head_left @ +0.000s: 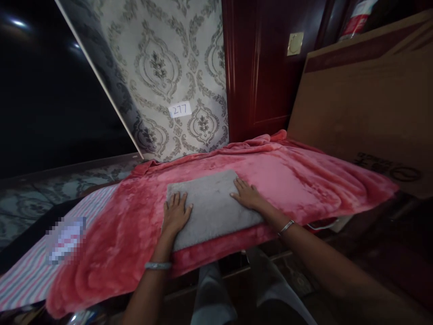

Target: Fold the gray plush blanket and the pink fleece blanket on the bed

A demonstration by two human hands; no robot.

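Observation:
A grey, soft-looking rectangular cloth (213, 212) lies flat on a pink plush blanket (125, 216). My left hand (176, 212) rests palm down on the cloth's left edge, fingers spread. On its upper right part lies my right hand (248, 194), also flat with the fingers apart. Neither hand grips anything. A bracelet circles each wrist. Whether the cloth is a single layer or folded, I cannot tell.
A striped cloth (98, 201) shows from under the blanket at the left. Behind stand a patterned wall (189, 58) with a paper marked 277 (180, 109) and a dark red door panel (260, 85). A large cardboard box (365, 104) leans at the right.

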